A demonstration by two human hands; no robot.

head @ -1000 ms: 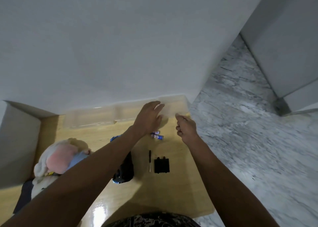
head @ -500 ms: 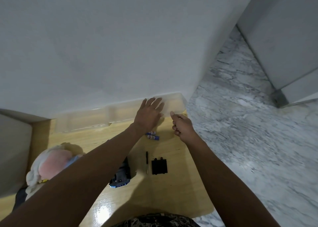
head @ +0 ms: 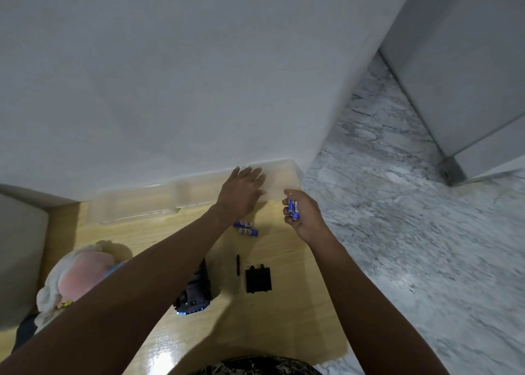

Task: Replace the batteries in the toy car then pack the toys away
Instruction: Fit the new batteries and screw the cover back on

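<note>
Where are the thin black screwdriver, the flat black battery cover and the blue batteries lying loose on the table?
Thin black screwdriver (head: 238,266): head view, middle of its shaft.
Flat black battery cover (head: 258,279): head view, centre of its face.
Blue batteries on the table (head: 247,228): head view, between the pair.

Your right hand (head: 305,217) pinches blue batteries (head: 293,209); your left hand (head: 243,194) lies flat on the clear container (head: 136,205). Two batteries (head: 246,228) rest on the desk (head: 284,318).
</note>
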